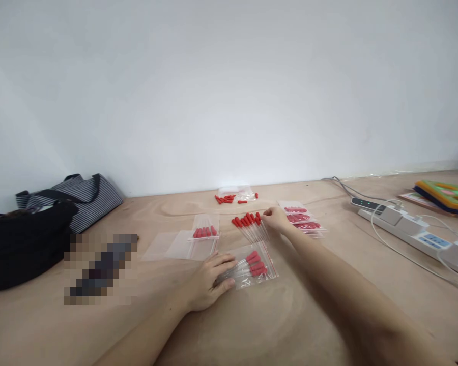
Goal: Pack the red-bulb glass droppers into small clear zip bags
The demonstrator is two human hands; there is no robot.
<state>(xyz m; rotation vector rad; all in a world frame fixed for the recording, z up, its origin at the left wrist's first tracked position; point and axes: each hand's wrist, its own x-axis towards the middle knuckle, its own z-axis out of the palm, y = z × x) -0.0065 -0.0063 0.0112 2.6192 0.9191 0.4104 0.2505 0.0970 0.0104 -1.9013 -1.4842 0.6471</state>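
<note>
On tabletop (297, 315), grasping near bag (246, 281) in left hand (206, 282), curling right hand (278, 220) by droppers (248, 220), grip unclear, ideally aligning bulbs (237, 221).

We see bare tabletop (229, 330) in front, open for a hand; white power strip (420, 236) with looping cables (374, 229) blocks right, black bag (26, 244) blocks left, wall (229, 96) behind.

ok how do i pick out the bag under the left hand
On the brown table, start at the left hand. Partly under its fingers lies a clear bag of red-tipped sticks. It is the filled bag nearest the camera, and its red tips point right, while those in the small bag farther left point toward the camera.
</note>
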